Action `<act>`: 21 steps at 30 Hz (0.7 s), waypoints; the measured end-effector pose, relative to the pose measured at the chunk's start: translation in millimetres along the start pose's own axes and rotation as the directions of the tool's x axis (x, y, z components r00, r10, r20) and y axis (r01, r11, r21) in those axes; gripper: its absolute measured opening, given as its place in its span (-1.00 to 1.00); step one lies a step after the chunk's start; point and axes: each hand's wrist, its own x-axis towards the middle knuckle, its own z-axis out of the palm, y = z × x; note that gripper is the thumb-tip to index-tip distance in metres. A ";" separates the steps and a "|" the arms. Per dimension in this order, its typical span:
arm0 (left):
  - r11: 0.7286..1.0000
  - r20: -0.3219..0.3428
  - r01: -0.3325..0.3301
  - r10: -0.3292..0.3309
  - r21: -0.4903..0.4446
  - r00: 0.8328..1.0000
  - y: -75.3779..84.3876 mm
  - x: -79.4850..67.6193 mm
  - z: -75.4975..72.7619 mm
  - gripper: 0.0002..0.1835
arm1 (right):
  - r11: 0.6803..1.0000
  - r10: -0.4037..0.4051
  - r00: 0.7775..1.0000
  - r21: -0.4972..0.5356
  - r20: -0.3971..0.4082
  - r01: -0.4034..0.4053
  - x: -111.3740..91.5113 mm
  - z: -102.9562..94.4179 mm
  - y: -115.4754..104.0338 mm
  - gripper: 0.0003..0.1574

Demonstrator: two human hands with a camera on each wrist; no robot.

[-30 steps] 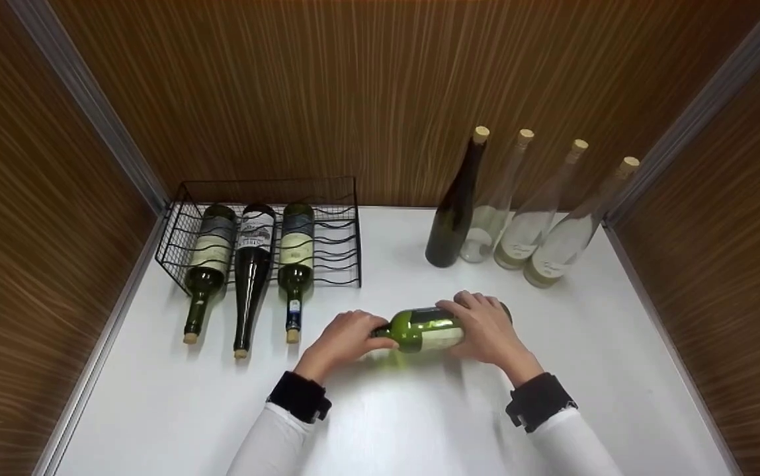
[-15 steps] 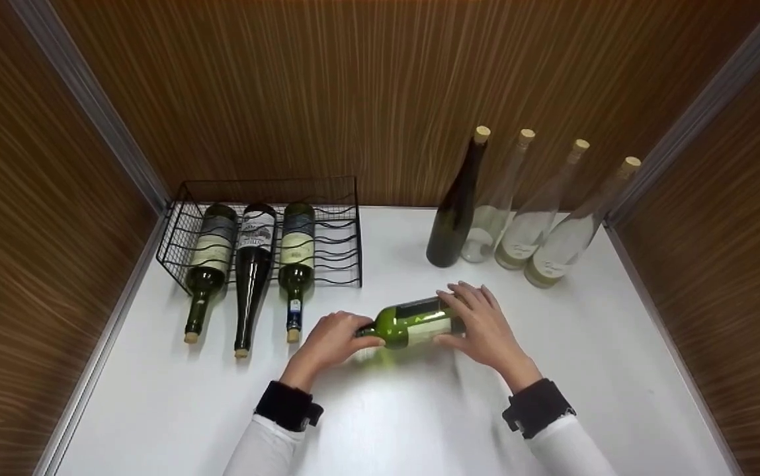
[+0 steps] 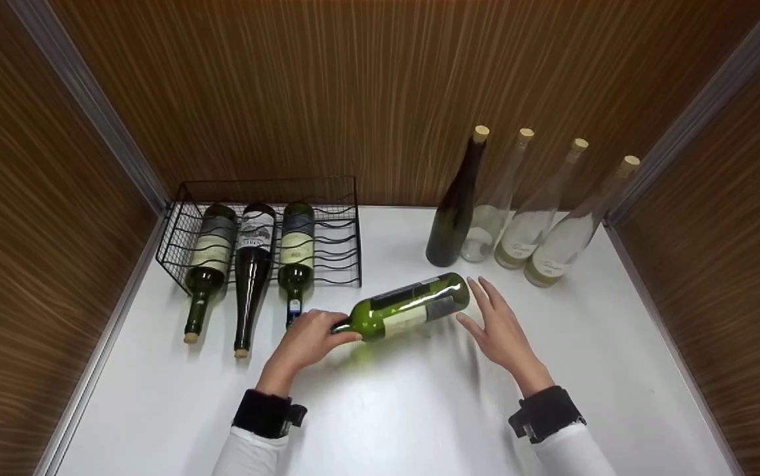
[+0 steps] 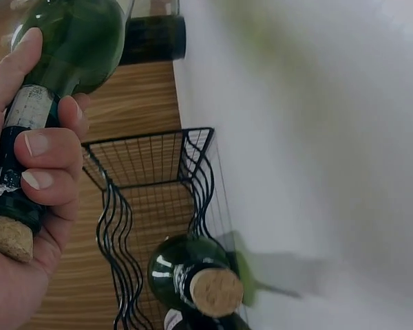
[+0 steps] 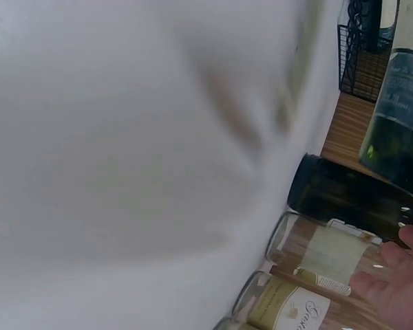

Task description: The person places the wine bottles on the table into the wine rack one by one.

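My left hand (image 3: 308, 338) grips a green wine bottle (image 3: 413, 308) by its neck, fingers curled around it; the cork (image 4: 10, 237) shows below the palm in the left wrist view. The bottle lies sideways above the table, its base toward the right. Just off that base is my right hand (image 3: 500, 328), fingers extended and holding nothing. A black wire wine rack (image 3: 337, 254) stands at the back left, bearing three corked bottles, necks toward me. The nearest of these to my left hand is the right-hand green bottle (image 3: 296, 251), its cork end hidden behind that hand.
At the back right stand an upright dark bottle (image 3: 454, 218) and three clear corked bottles, the outermost clear bottle (image 3: 561, 248) farthest right. Wood-grain panels (image 3: 393, 86) wall in the white table (image 3: 380, 423) at the back and both sides.
The left hand has moved left with the green bottle, whose base has swung up toward the back. My right hand has come off the bottle and its fingers have straightened.
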 end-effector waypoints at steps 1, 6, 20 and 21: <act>1.000 -0.005 0.004 -0.004 0.001 1.000 -1.4 -1.6 -2.3 -0.67 | 1.000 0.013 1.000 0.000 0.009 -0.013 -0.4 0.4 0.6 -0.11; 1.000 -0.018 0.031 -0.031 0.002 0.999 -8.7 -10.0 -12.3 -0.66 | 0.998 0.061 0.997 -0.006 0.046 -0.061 -2.4 3.6 3.1 -0.14; 0.950 0.006 0.305 -0.305 -0.061 0.952 -23.9 -42.1 -29.1 -0.35 | 0.997 0.072 0.995 0.025 0.074 -0.074 -3.2 11.3 6.3 -0.18; 0.944 0.009 0.325 -0.325 -0.063 0.946 -24.5 -44.0 -29.4 -0.34 | 0.997 0.076 0.994 0.026 0.081 -0.079 -3.3 11.5 6.0 -0.18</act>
